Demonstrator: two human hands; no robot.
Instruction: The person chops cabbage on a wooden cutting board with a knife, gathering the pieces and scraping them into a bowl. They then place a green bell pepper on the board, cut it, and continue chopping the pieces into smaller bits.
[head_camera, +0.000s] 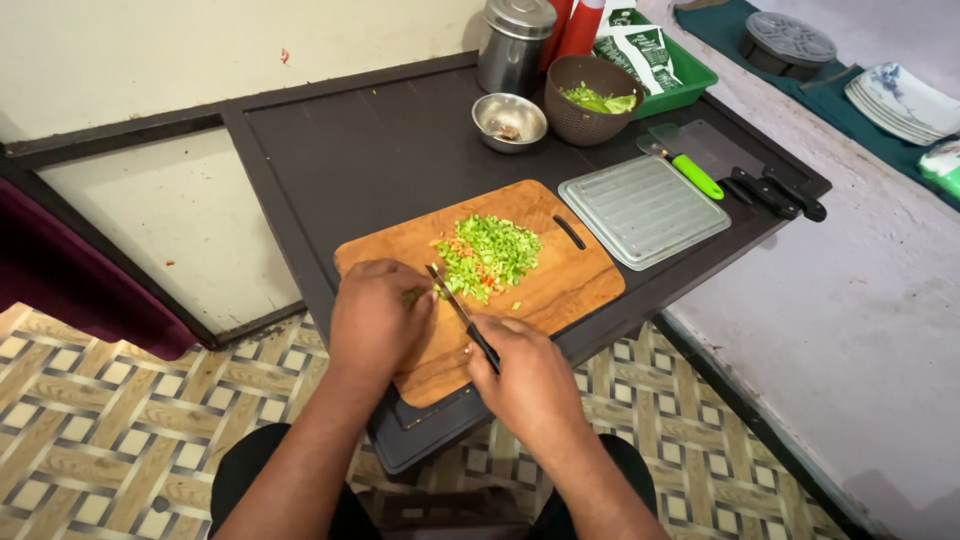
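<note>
A wooden cutting board (560, 290) lies on a low dark table (350, 160). On it sits a pile of chopped green vegetable (488, 255) with a few red bits. My left hand (375, 315) presses a small green piece (413, 296) onto the board, fingers curled over it. My right hand (525, 375) grips the black handle of a knife (455, 300), whose blade rests on the board right beside the left fingers, at the pile's near edge.
A ridged grey tray (643, 208) lies right of the board. Behind it are a green-handled peeler (690, 172), a cleaver, black-handled knives (780, 193), a brown bowl of greens (592, 100), a small steel bowl (509, 120), a steel canister (515, 45) and a green tray (680, 75). Patterned floor lies below.
</note>
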